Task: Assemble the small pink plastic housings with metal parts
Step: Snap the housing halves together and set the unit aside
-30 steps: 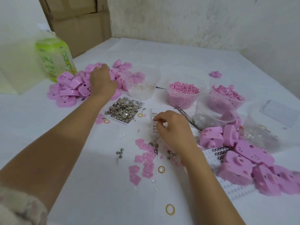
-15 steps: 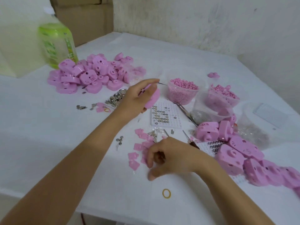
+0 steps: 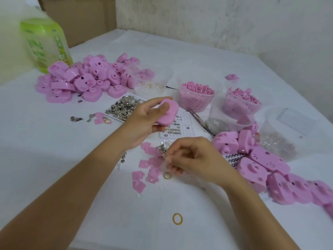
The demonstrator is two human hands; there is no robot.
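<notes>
Now that my left hand (image 3: 144,121) has pulled a pink housing (image 3: 168,112) off the housing pile (image 3: 86,78) and grips it, my right hand (image 3: 194,157) curls over the loose metal parts (image 3: 161,147). Can't tell if it's pinched one. Fitting's next.

The right grip (image 3: 196,159) curls over something too small to tell, perhaps metal. The thumb of the left grip (image 3: 142,121) covers part of the pink housing (image 3: 171,113). The right-hand housing pile (image 3: 297,188) runs off the edge; the green bottle (image 3: 45,42) is blurred.
</notes>
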